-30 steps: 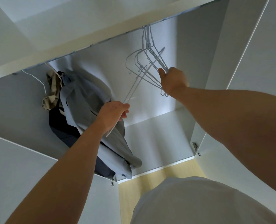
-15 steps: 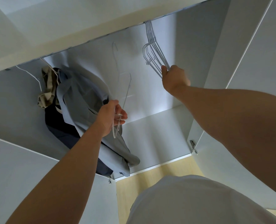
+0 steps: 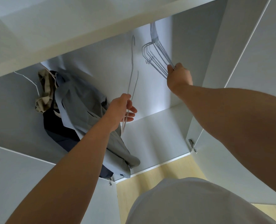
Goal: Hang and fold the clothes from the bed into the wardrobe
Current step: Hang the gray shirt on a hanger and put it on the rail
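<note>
I look into an open white wardrobe. My left hand grips the lower end of a single white wire hanger, which stands apart from the rest with its hook up near the rail. My right hand is closed on the bottom of a bunch of several wire hangers that hang from the rail at the top. To the left hang a grey shirt, a dark navy garment behind it and a beige garment.
The wardrobe doors stand open on both sides, the left door and the right door. A metal hinge sits at the right edge. The wardrobe's floor panel and a strip of pale wooden floor lie below.
My left hand has drawn one hanger out of the bunch and leftwards. The rest of the bunch has swung back together under my right hand.
</note>
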Demonstrator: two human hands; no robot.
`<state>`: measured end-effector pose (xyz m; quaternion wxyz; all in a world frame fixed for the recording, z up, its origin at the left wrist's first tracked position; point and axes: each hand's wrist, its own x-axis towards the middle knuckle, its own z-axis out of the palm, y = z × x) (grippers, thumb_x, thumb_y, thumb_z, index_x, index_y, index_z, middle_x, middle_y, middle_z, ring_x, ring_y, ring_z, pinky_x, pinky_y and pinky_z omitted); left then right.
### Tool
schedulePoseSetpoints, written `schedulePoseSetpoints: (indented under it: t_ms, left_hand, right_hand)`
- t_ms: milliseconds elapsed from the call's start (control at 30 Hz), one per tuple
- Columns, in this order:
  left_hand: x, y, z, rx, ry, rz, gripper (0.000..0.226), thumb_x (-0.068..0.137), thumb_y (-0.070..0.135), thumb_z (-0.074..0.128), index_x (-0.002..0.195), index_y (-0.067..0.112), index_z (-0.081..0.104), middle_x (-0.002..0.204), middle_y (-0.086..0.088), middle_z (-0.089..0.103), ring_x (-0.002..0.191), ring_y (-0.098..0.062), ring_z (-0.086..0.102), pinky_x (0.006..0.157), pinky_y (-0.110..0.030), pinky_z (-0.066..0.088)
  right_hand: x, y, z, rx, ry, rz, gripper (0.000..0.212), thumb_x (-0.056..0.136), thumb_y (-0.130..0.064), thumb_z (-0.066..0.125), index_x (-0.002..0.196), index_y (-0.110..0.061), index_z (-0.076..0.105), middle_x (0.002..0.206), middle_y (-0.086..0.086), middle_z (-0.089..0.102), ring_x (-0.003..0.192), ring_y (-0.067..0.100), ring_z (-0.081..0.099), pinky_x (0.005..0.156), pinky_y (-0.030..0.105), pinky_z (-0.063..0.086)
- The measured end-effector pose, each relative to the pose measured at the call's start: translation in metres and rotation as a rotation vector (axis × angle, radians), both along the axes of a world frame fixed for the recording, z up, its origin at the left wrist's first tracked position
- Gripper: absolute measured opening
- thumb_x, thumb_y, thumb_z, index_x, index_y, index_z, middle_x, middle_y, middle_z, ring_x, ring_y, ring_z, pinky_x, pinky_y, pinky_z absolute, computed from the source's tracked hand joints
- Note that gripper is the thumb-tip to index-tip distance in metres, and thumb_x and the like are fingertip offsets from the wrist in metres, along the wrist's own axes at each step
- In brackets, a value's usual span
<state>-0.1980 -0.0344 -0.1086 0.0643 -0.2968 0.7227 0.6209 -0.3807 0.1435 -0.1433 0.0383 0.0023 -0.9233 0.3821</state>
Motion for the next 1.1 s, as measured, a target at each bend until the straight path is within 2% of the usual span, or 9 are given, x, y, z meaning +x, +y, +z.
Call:
schedulePoseSetpoints:
  t_ms: [67,133,233,533,700,800,933,1000,1100]
  left_hand:
    - [-0.004,0.0,0.001,-0.008,0.0,-0.008,0.058,0.102,0.038,0.046,0.048,0.022,0.062,0.077,-0.004,0.076,0.08,-0.026,0.072,0.063,-0.031,0.058]
    - [-0.009,0.001,-0.001,-0.031,-0.003,-0.009,0.052,0.101,0.039,0.047,0.055,0.021,0.062,0.08,-0.004,0.077,0.084,-0.028,0.073,0.06,-0.029,0.059]
    - [-0.019,0.006,-0.004,-0.068,-0.004,0.015,0.043,0.1,0.042,0.046,0.069,0.016,0.061,0.082,-0.005,0.078,0.088,-0.032,0.072,0.071,-0.036,0.06]
    - [-0.043,0.028,-0.004,-0.098,-0.009,-0.025,0.043,0.101,0.042,0.045,0.074,0.014,0.062,0.08,-0.005,0.077,0.089,-0.032,0.073,0.072,-0.037,0.062]
    - [-0.052,0.038,0.002,-0.079,-0.001,-0.03,0.042,0.102,0.041,0.044,0.078,0.011,0.061,0.082,-0.007,0.078,0.093,-0.033,0.072,0.078,-0.04,0.062]
    - [-0.056,0.044,0.006,-0.073,0.019,-0.014,0.04,0.102,0.04,0.044,0.079,0.012,0.06,0.081,-0.006,0.077,0.093,-0.033,0.072,0.072,-0.036,0.061]
    - [-0.059,0.053,0.007,-0.066,0.033,0.008,0.04,0.102,0.04,0.043,0.076,0.013,0.058,0.078,-0.005,0.077,0.09,-0.032,0.071,0.069,-0.034,0.06]
    - [-0.059,0.056,0.006,-0.052,0.04,0.014,0.04,0.101,0.039,0.043,0.076,0.012,0.057,0.079,-0.007,0.077,0.088,-0.032,0.071,0.071,-0.035,0.062]
    - [-0.06,0.063,0.003,-0.045,0.042,0.026,0.037,0.102,0.038,0.043,0.079,0.012,0.057,0.079,-0.006,0.077,0.085,-0.031,0.069,0.072,-0.037,0.062]
  right_hand:
    - [-0.007,0.007,0.003,-0.02,-0.014,-0.037,0.044,0.106,-0.045,0.034,0.12,-0.008,0.053,0.122,0.022,0.063,0.113,0.043,0.059,0.087,0.042,0.046]
    - [-0.016,0.016,0.007,-0.028,-0.038,-0.08,0.047,0.106,-0.044,0.034,0.126,-0.006,0.052,0.129,0.023,0.061,0.12,0.044,0.057,0.096,0.045,0.046]
    - [-0.029,0.029,0.011,-0.005,-0.063,-0.107,0.05,0.107,-0.043,0.033,0.131,-0.004,0.051,0.133,0.024,0.059,0.124,0.044,0.055,0.101,0.045,0.044]
    - [-0.048,0.067,0.01,0.072,-0.058,-0.217,0.047,0.105,-0.046,0.033,0.129,-0.009,0.049,0.13,0.02,0.061,0.121,0.044,0.058,0.1,0.047,0.045]
    - [-0.049,0.068,0.017,0.156,0.0,-0.139,0.037,0.107,-0.032,0.037,0.13,-0.004,0.046,0.132,0.022,0.058,0.125,0.042,0.054,0.098,0.048,0.045]
    - [-0.047,0.071,0.02,0.241,0.022,-0.131,0.031,0.105,-0.016,0.037,0.132,-0.003,0.045,0.135,0.023,0.055,0.129,0.042,0.049,0.101,0.049,0.043]
    - [-0.041,0.074,0.022,0.346,-0.006,-0.092,0.047,0.093,-0.002,0.056,0.138,0.0,0.042,0.138,0.022,0.051,0.131,0.041,0.046,0.105,0.05,0.044]
    - [-0.037,0.076,0.022,0.364,-0.024,-0.072,0.055,0.089,-0.007,0.066,0.138,-0.001,0.041,0.137,0.022,0.051,0.13,0.04,0.047,0.104,0.049,0.045]
    - [-0.03,0.078,0.022,0.401,-0.019,-0.045,0.057,0.091,-0.015,0.065,0.139,0.0,0.039,0.138,0.023,0.049,0.13,0.04,0.045,0.106,0.048,0.043]
